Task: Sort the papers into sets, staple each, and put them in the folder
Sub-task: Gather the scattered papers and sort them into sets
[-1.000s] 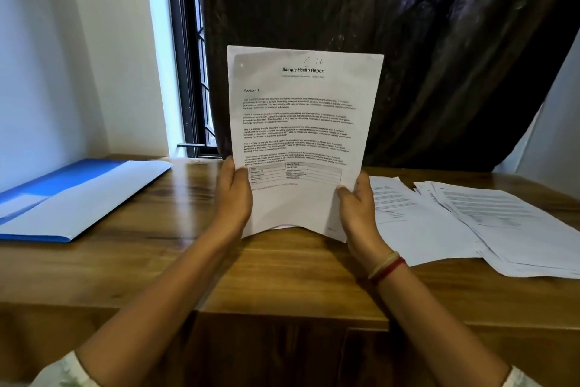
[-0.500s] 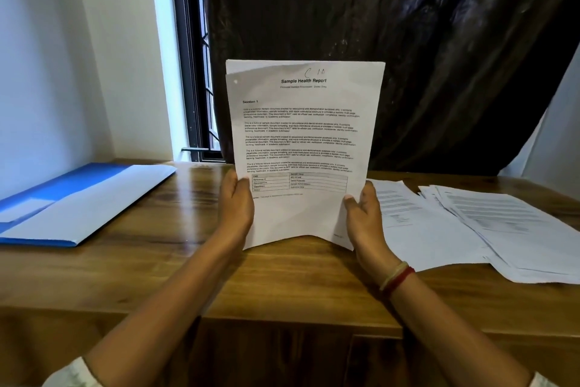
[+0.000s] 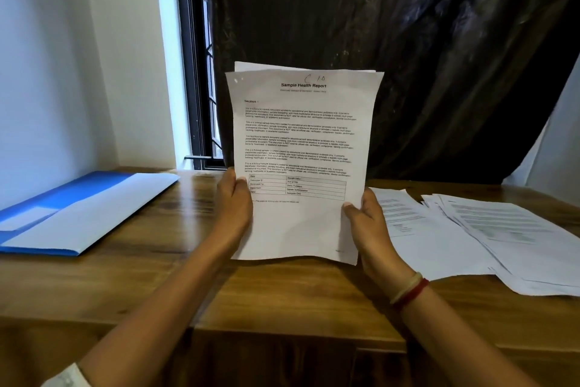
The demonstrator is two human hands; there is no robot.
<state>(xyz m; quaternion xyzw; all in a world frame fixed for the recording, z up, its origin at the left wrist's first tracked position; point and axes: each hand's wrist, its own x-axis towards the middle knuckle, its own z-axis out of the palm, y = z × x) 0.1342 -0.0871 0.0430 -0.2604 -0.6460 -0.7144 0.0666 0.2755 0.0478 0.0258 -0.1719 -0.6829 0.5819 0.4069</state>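
Observation:
I hold a set of white printed sheets headed "Sample Health Report" point(image 3: 301, 148) upright above the wooden table point(image 3: 157, 286). My left hand point(image 3: 233, 204) grips its lower left edge. My right hand point(image 3: 365, 223) grips the lower right edge, thumb on the front page. The top edge of a back sheet peeks above the front one. An open blue folder point(image 3: 72, 214) lies flat at the left of the table. Loose printed papers point(image 3: 477, 236) lie spread out at the right. No stapler is in view.
A dark curtain point(image 3: 392, 57) hangs behind the table and a barred window point(image 3: 201, 72) shows at its left. White walls stand at both sides. The table's front edge runs just below my wrists.
The held sheets have sunk lower, their bottom edge now close to the table top. A back sheet now shows above the front page. Both hands keep their grip.

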